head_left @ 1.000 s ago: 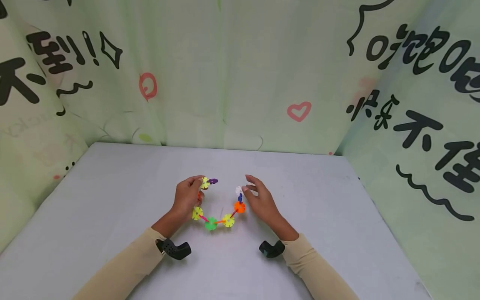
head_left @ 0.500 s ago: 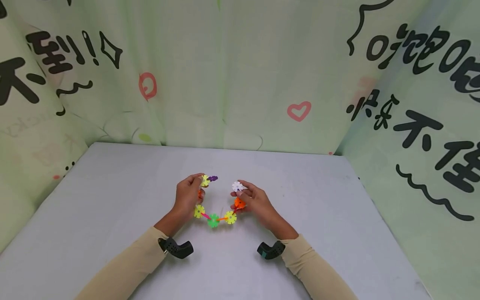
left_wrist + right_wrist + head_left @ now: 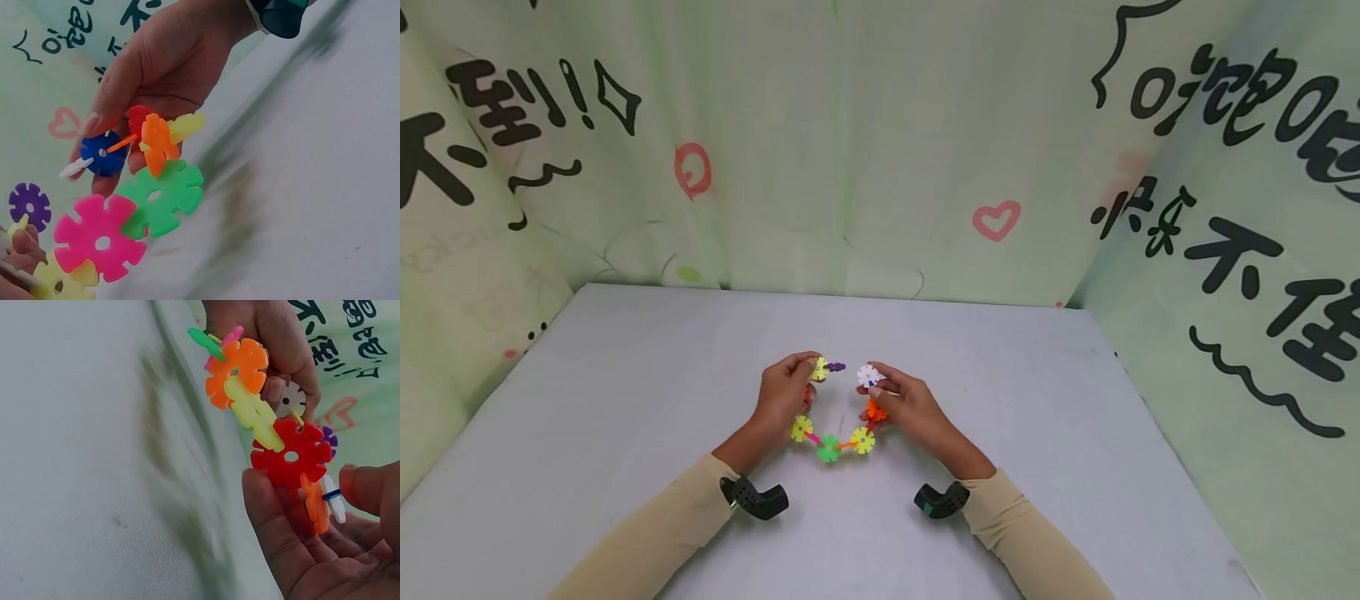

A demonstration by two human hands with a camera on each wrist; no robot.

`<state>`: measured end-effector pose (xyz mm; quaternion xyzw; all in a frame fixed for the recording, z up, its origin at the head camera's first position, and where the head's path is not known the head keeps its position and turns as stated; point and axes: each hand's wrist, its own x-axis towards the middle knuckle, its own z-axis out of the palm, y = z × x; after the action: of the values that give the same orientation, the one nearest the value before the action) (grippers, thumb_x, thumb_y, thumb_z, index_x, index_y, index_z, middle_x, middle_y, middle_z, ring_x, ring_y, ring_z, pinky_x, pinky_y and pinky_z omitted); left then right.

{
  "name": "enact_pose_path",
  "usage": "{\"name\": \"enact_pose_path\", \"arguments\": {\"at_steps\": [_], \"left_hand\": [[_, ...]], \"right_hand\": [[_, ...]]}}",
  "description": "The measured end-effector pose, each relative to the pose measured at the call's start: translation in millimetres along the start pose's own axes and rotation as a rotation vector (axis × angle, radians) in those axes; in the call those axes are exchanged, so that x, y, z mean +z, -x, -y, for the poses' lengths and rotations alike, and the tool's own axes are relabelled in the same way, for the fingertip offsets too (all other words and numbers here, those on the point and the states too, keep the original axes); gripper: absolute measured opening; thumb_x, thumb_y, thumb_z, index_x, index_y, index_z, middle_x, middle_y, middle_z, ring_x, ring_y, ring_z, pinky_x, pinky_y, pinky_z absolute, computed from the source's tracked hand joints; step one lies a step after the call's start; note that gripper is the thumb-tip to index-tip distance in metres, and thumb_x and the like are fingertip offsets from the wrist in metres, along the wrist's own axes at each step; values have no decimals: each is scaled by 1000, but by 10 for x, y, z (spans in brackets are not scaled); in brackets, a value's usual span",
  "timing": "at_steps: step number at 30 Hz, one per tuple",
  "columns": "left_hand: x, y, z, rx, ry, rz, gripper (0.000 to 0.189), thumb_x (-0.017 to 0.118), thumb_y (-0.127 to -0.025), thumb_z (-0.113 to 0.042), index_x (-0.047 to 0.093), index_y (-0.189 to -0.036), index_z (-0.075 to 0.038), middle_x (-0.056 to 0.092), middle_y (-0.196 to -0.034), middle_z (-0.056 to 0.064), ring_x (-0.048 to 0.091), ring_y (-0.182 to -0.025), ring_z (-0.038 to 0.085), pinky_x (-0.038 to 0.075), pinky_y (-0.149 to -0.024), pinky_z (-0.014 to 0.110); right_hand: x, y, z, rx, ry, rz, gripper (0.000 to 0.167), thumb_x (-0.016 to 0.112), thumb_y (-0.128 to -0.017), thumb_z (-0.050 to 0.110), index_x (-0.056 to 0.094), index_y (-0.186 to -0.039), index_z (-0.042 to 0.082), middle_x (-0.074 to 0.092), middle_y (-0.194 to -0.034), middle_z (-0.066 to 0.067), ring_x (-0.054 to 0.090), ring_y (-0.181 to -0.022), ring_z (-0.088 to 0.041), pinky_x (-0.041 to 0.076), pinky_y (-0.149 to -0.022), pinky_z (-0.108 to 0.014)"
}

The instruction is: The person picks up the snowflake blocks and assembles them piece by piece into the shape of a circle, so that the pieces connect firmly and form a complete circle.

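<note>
A curved chain of notched plastic snowflake discs hangs between both hands, its green disc (image 3: 829, 448) lowest. My left hand (image 3: 786, 387) pinches the chain by a yellow disc (image 3: 821, 368), and a purple disc (image 3: 836, 367) sticks out beyond the fingertips. Opposite it, my right hand (image 3: 906, 404) holds the other end, where a white disc (image 3: 868, 376) faces up. In the left wrist view a blue disc (image 3: 103, 153) joins that white one, under the right thumb. A red disc (image 3: 290, 453) lies against the right fingers in the right wrist view. The two chain ends stand a small gap apart.
The hands work over a white-covered table (image 3: 1000, 392). A pale green curtain (image 3: 910, 142) with black lettering and pink hearts surrounds it on the back and sides. Black cameras are strapped to the left wrist (image 3: 756, 500) and right wrist (image 3: 942, 500).
My right hand's fingers, loose beside the white disc a second ago, have closed round that end and turned it. The left hand has shifted slightly right, so the purple and white discs are closer.
</note>
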<state>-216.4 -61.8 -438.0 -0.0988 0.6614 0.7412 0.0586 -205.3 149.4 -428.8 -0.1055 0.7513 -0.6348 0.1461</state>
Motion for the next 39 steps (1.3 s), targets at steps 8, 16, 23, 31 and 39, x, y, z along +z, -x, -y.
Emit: {"name": "enact_pose_path", "arguments": {"at_steps": [8,16,23,31,39], "left_hand": [[38,13,66,-9,-59,31,32,50,-102,-23,62,-128,-9,58,-90,12,44,-53,16,36,-46,22],[67,5,60,13,-80,33,31,51,-102,-21,63,-127,-7,56,-89,13,43,-53,16,36,-46,22],[62,6,58,64,-160,57,29,53,-101,-20,66,-124,-8,55,-86,14,44,-51,16,37,-46,22],[37,-5,70,144,-251,111,30,52,-101,-19,66,-124,-5,55,-83,16,41,-47,16,35,-44,23],[43,51,162,151,-274,119,30,52,-102,-19,66,-124,-6,53,-78,12,38,-43,15,33,-42,23]], "right_hand": [[53,5,-25,-7,136,-40,50,58,-99,15,44,-147,12,65,-115,-12,64,-86,-20,55,-73,-27],[33,-5,-62,-36,140,-18,50,57,-99,14,44,-147,11,67,-115,-13,63,-82,-20,52,-70,-24],[17,7,-24,-60,222,22,49,55,-99,7,42,-146,3,64,-116,-21,61,-89,-30,47,-68,-24],[38,154,279,-100,205,104,47,53,-98,-1,41,-143,-6,59,-124,-27,68,-91,-36,52,-87,-41],[25,92,134,-92,292,149,44,53,-97,-1,44,-140,-8,62,-119,-25,65,-89,-31,49,-74,-22]]}}
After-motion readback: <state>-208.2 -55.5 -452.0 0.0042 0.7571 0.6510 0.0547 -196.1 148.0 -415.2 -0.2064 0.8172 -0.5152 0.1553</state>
